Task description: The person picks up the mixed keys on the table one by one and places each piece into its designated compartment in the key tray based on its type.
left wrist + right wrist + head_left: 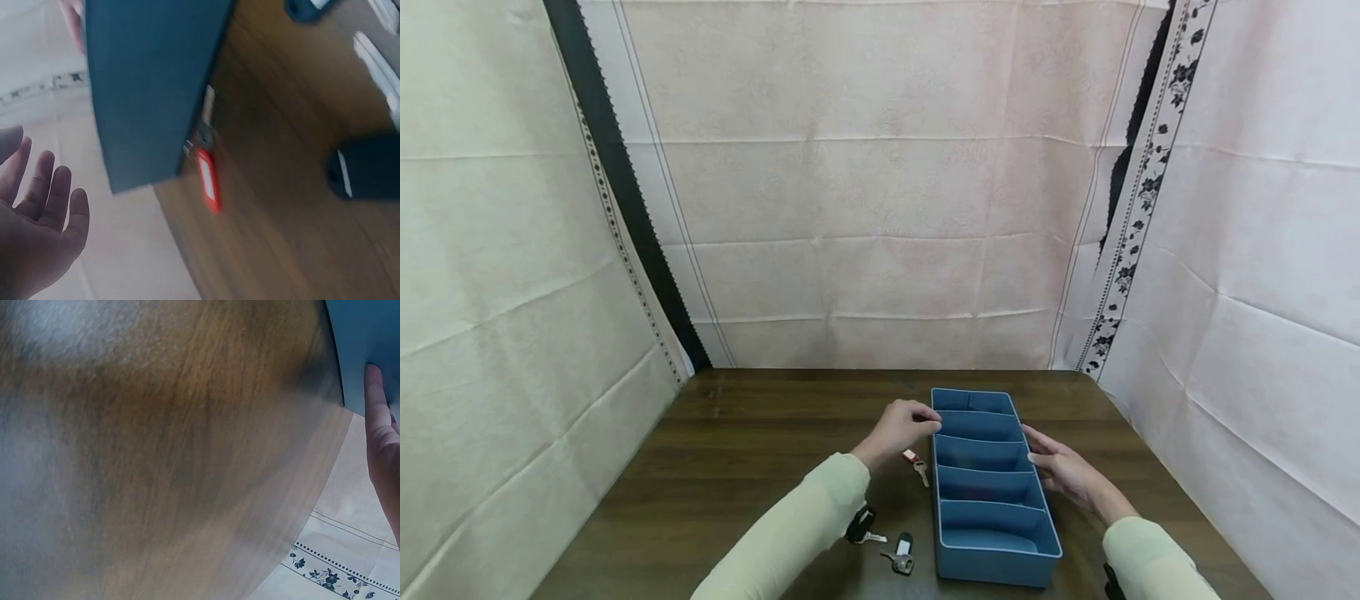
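A long blue box with several compartments in a row stands on the table. My left hand is by its far left edge; in the left wrist view that hand has loosely bent fingers with nothing between them. My right hand touches the box's right wall, its fingers extended along the blue side. On the left of the box lies a key with a red tag. Nearer to me are a key with a black tag and a key with a dark, white-labelled tag.
The brown wooden table meets a pale cloth backdrop at its far edge. More cloth hangs at the left and right sides. A dark band is on my right wrist.
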Demonstrator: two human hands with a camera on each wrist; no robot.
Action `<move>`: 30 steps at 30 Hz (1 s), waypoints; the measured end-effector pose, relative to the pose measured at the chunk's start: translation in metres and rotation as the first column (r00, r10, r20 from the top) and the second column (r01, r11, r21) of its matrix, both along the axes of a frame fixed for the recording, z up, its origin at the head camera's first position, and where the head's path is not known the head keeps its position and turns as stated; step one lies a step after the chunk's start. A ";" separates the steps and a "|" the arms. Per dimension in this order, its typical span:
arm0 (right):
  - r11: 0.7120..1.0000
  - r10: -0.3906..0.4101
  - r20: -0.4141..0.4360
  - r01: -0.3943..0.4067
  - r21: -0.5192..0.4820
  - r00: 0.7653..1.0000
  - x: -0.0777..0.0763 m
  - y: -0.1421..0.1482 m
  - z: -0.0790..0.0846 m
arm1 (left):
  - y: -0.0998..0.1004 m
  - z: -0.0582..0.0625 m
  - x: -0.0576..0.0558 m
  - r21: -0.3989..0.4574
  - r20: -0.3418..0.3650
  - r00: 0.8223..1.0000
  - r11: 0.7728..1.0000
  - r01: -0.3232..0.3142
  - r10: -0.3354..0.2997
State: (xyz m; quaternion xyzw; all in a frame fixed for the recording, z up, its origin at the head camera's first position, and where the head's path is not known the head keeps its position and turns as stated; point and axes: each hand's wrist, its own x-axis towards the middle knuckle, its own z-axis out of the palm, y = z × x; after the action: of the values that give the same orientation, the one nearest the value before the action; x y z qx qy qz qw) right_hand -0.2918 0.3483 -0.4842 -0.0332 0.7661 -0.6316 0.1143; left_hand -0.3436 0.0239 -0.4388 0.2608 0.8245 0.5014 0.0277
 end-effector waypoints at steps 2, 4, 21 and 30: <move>1.000 -0.006 -0.004 0.006 0.002 1.000 0.001 0.000 0.001 | -0.005 -0.005 -0.005 -0.016 -0.006 1.000 1.000 -0.018 0.018; 1.000 -0.009 -0.005 0.009 0.002 1.000 0.001 0.000 0.002 | -0.008 -0.011 -0.010 -0.040 -0.005 0.999 0.999 -0.034 0.034; 1.000 0.013 -0.001 -0.013 -0.004 1.000 0.000 -0.005 -0.003 | -0.022 -0.065 -0.043 -0.305 -0.033 0.999 0.952 -0.002 -0.008; 0.999 -0.040 -0.001 0.040 -0.004 0.999 0.000 -0.002 -0.002 | -0.015 -0.070 -0.048 -0.410 -0.104 0.993 0.912 0.010 -0.058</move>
State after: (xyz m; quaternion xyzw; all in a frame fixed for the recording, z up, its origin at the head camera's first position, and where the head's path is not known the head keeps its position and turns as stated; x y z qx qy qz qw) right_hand -0.2920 0.3458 -0.4863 -0.0184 0.7654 -0.6353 0.1013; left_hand -0.3919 0.0091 -0.5091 0.2918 0.9066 0.3018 0.0431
